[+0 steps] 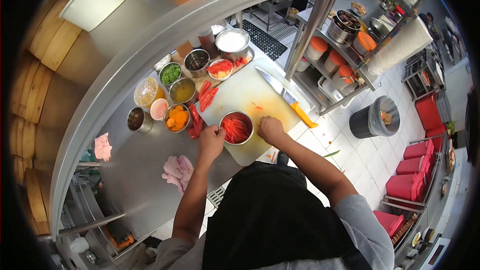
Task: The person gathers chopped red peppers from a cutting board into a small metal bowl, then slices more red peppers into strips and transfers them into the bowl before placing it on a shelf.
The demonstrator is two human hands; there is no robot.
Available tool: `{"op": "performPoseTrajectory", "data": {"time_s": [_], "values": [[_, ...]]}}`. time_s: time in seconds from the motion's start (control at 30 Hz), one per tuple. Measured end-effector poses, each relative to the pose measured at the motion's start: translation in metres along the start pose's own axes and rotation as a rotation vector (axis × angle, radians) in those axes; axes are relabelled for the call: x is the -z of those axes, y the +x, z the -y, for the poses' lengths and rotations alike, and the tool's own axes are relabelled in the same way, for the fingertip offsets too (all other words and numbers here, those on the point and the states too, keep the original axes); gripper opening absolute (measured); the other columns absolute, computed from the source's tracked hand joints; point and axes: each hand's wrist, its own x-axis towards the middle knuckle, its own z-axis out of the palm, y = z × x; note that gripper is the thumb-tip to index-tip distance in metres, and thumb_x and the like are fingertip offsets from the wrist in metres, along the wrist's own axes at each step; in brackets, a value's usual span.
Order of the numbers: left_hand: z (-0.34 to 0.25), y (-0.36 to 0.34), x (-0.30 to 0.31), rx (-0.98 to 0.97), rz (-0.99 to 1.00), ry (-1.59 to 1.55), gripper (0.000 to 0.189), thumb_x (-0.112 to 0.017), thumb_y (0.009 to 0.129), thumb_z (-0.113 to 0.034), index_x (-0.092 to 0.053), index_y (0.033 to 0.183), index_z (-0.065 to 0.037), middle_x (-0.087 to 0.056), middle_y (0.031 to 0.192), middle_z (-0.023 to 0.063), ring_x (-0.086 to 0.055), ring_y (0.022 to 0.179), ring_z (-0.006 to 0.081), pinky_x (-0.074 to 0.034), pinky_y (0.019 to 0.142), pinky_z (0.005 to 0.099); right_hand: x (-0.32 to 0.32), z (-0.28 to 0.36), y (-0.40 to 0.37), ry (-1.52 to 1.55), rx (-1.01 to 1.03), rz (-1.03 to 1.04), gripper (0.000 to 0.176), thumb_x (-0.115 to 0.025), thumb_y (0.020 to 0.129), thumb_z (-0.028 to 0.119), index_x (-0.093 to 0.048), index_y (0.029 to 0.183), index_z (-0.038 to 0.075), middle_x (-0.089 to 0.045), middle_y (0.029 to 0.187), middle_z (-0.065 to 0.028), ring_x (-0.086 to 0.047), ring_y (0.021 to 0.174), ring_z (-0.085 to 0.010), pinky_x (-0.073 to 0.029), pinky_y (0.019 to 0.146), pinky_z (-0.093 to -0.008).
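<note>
W/ L hand (pixel 211 143), pinches rim of metal bowl (pixel 241 143), full of red strips (pixel 235 130), on cutting board (pixel 237 92) near its L edge. Holds R hand (pixel 271 130) curled closed, just beside bowl, over board; cannot tell if grasping sth. Close to far R edge of board, see knife (pixel 282 91) w/ yellow handle, lying flat.
</note>
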Motion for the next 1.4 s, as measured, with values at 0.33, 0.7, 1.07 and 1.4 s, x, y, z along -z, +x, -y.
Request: {"op": "performPoseTrajectory", "data": {"time_s": [0.33, 0.7, 1.07, 1.4], "values": [[-0.002, -0.024, 0.001, 0.01, -0.048, -0.07, 0.025, -0.066, 0.088, -0.017, -0.061, 0.077, 0.005, -0.057, 0.063, 0.023, -0.059, 0.055, 0.034, -0.042, 0.055, 0.0443, 0.077, 0.043, -0.028, 0.627, 0.209, -0.104, 0.014, -0.07, 0.082, 0.005, -0.067, 0.093, -0.002, -0.07, 0.085, -0.0187, -0.07, 0.08, -0.0314, -0.056, 0.074, -0.0409], [0.114, -0.089, 0.072, 0.169, -0.368, 0.017, 0.023, -0.062, 0.088, -0.014, -0.061, 0.075, 0.005, -0.058, 0.061, 0.0131, -0.063, 0.061, 0.0204, -0.05, 0.06, 0.0375, 0.055, -0.106, -0.024, 0.139, -0.086, -0.422, 0.048, -0.077, 0.08, 0.015, -0.059, 0.123, 0.005, -0.061, 0.113, -0.023, -0.059, 0.106, -0.0413, -0.049, 0.093, -0.0482], [0.02, -0.051, 0.028, -0.251, -0.4, 0.245, 0.016, -0.065, 0.092, -0.009, -0.066, 0.103, 0.003, -0.068, 0.097, 0.0188, -0.065, 0.094, 0.0361, -0.052, 0.082, 0.0426, 0.065, -0.13, -0.06, 0.393, -0.05, -0.247, 0.037, -0.064, 0.088, 0.012, -0.056, 0.124, 0.007, -0.066, 0.095, -0.0227, -0.066, 0.089, -0.0388, -0.053, 0.083, -0.0465], [0.039, 0.048, -0.009, 0.275, -0.049, 0.786, 0.04, -0.065, 0.092, -0.039, -0.067, 0.112, -0.004, -0.066, 0.118, 0.0231, -0.063, 0.111, 0.0432, -0.053, 0.09, 0.0544, 0.062, -0.165, -0.131, 0.715, 0.238, 0.263, 0.03, -0.061, 0.089, 0.018, -0.061, 0.115, 0.004, -0.071, 0.09, -0.0168, -0.068, 0.082, -0.0331, -0.053, 0.075, -0.0439]]}}
